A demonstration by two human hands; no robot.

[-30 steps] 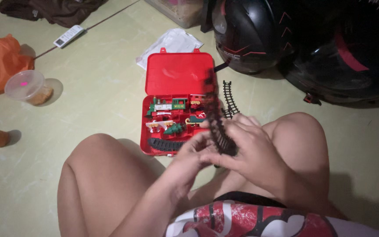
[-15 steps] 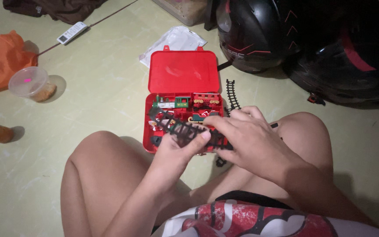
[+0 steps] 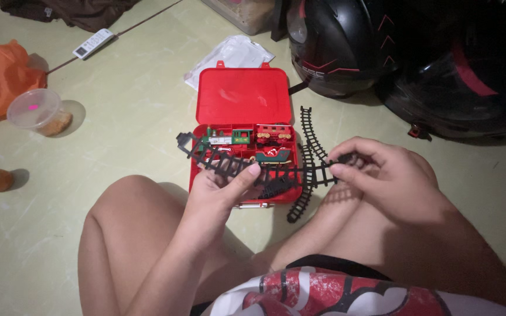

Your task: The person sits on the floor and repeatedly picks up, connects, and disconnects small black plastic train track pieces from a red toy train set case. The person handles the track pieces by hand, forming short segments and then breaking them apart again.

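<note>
Black plastic toy track strip [image 3: 247, 165] stretches sideways above the open red plastic case [image 3: 242, 111], long axis left to right. Left hand [image 3: 221, 190] pinches its middle, right hand [image 3: 382, 175] its end; a second ago it stood upright.

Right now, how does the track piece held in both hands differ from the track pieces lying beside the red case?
The held track is lifted, spanning left hand to right hand; the floor tracks lie untouched beside the red case. The held track runs sideways, the floor tracks away from the person. Both are black, curved, ladder-like.
</note>
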